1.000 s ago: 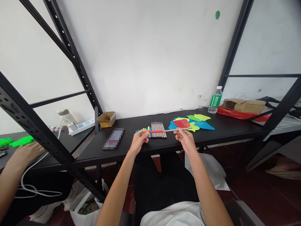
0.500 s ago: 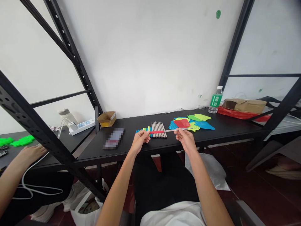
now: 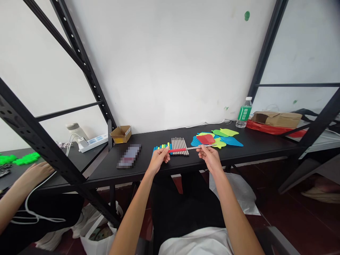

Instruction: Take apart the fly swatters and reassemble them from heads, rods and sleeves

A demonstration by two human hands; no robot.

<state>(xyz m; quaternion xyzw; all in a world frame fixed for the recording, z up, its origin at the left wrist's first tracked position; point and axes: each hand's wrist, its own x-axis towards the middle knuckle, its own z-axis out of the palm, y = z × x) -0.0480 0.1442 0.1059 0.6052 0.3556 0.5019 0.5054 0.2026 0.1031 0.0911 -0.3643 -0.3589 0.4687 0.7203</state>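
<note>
Near the front edge of the table point(image 3: 148, 139), the left hand point(image 3: 159, 158) grasped a red-ended rod point(image 3: 177, 150), the right hand point(image 3: 209, 156) its shaft. Gray rods point(image 3: 179, 144) lay nearby.

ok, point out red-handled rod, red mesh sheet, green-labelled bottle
red-handled rod point(image 3: 178, 150): head view, red handle
red mesh sheet point(image 3: 206, 139): head view, mid-face
green-labelled bottle point(image 3: 244, 113): head view, label
</note>
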